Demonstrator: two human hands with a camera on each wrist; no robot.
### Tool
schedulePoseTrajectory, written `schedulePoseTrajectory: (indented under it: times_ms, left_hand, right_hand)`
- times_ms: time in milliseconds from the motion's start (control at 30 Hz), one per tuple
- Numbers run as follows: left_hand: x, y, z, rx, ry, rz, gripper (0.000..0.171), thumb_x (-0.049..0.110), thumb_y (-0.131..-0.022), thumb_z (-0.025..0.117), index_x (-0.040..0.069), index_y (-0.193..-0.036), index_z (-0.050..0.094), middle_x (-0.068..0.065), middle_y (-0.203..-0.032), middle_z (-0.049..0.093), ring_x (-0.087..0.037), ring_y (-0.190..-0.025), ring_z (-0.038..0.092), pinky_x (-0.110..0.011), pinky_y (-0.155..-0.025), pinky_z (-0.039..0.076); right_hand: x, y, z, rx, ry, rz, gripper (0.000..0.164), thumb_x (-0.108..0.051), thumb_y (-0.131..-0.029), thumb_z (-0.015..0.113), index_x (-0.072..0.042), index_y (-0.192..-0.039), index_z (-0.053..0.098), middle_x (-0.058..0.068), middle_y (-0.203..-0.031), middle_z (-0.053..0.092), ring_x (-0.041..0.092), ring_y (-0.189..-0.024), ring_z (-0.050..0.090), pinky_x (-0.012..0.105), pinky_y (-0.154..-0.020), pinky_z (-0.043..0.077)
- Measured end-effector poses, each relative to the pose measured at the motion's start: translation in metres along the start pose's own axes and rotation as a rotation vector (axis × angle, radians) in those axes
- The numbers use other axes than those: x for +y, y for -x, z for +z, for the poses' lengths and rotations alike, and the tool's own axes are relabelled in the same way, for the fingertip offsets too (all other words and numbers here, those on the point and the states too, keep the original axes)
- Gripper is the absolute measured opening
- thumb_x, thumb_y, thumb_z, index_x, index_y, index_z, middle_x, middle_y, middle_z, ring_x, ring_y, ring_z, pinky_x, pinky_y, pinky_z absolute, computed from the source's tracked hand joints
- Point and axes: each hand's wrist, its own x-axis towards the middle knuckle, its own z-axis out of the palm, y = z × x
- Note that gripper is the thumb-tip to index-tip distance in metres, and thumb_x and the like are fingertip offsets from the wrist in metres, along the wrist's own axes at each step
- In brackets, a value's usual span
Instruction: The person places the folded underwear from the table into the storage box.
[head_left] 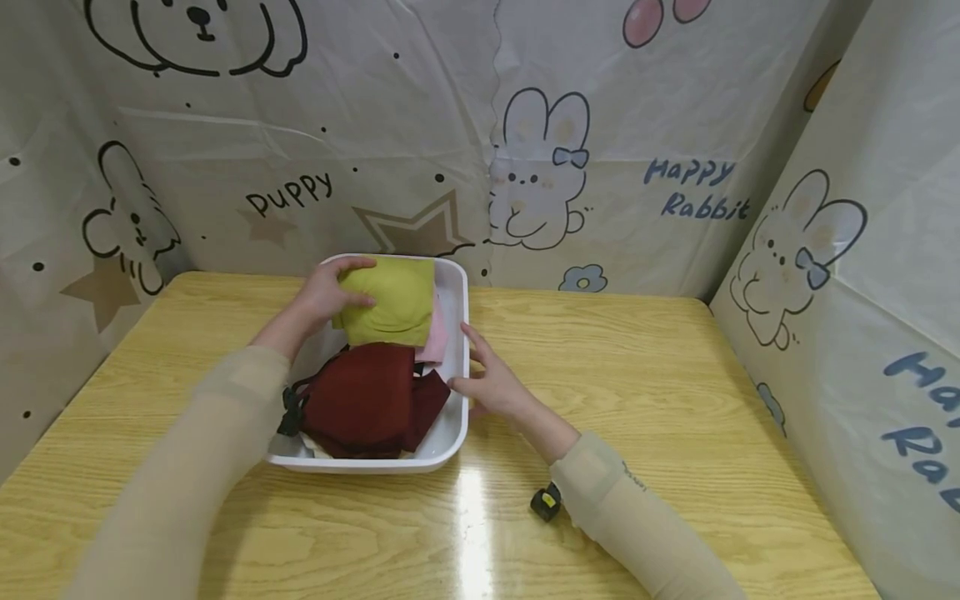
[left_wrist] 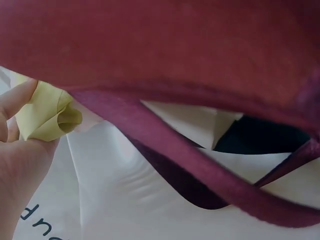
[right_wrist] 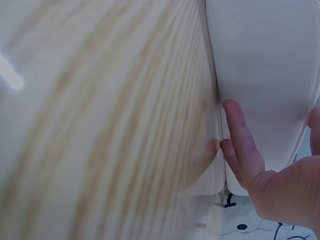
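Note:
A white plastic bin (head_left: 460, 433) stands on the table with folded cloth items in it. My left hand (head_left: 327, 292) reaches in over the left rim and holds the left edge of a yellow folded cloth (head_left: 397, 300), thumb on its near side; the left wrist view also shows the yellow cloth (left_wrist: 47, 112) at the fingers. A pink cloth (head_left: 435, 337) shows partly beneath it. In front lies a dark red cloth item (head_left: 360, 400) with straps, close before the left wrist camera. My right hand (head_left: 495, 383) touches the bin's right side from outside, fingers extended along the wall (right_wrist: 265, 75), thumb at the rim.
The wood-grain table (head_left: 600, 375) extends to the right and in front of the bin. Patterned sheeting (head_left: 420, 108) stands behind and on both sides. A small black device (head_left: 546, 502) sits by the right wrist. Something black (head_left: 290, 412) lies at the bin's left edge.

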Motion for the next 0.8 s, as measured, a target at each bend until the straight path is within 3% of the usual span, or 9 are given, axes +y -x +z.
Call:
schedulePoseTrajectory:
  times_ms: [167,433,633,800]
  left_hand:
    - [-0.0032,-0.0013,0.0013,-0.008,-0.022,0.024,0.062,-0.004,-0.079,0.071,0.002,-0.136,0.048,-0.015,-0.146,0.037,-0.030,-0.135,0.029,-0.046,-0.108,0.029]
    - [-0.0073,-0.0052,0.0031,-0.051,-0.049,0.024,0.062,-0.003,-0.080,0.069,-0.001,-0.137,0.045,-0.018,-0.147,0.036,-0.033,-0.139,0.024,-0.048,-0.111,0.026]
    - [-0.0102,-0.0062,0.0040,-0.075,-0.074,-0.013,0.063,0.000,-0.082,0.069,0.002,-0.140,0.043,-0.018,-0.150,0.031,-0.034,-0.140,0.020,-0.048,-0.110,0.026]
    - [-0.0105,-0.0047,0.0034,-0.083,-0.136,-0.008,0.064,0.004,-0.082,0.069,0.003,-0.140,0.043,-0.019,-0.151,0.030,-0.037,-0.140,0.020,-0.051,-0.112,0.022]
  right_hand:
    - [-0.0051,0.0012,-0.0009,-0.027,0.000,0.013,0.092,0.000,-0.083,0.059,-0.032,-0.152,0.009,0.022,-0.153,0.018,0.047,-0.118,0.048,0.058,-0.069,0.052]
    - [0.0037,-0.0031,-0.0013,0.002,0.005,0.004,0.090,-0.003,-0.083,0.062,-0.041,-0.150,0.014,0.018,-0.152,0.022,0.044,-0.116,0.051,0.054,-0.065,0.054]
    - [0.0030,-0.0017,0.0001,0.019,0.008,-0.002,0.090,-0.002,-0.082,0.062,-0.041,-0.149,0.016,0.017,-0.151,0.025,0.042,-0.114,0.052,0.051,-0.063,0.055]
    - [0.0021,-0.0015,0.0005,0.021,0.014,0.002,0.090,-0.002,-0.082,0.061,-0.040,-0.149,0.016,0.017,-0.150,0.025,0.042,-0.114,0.053,0.052,-0.063,0.055]
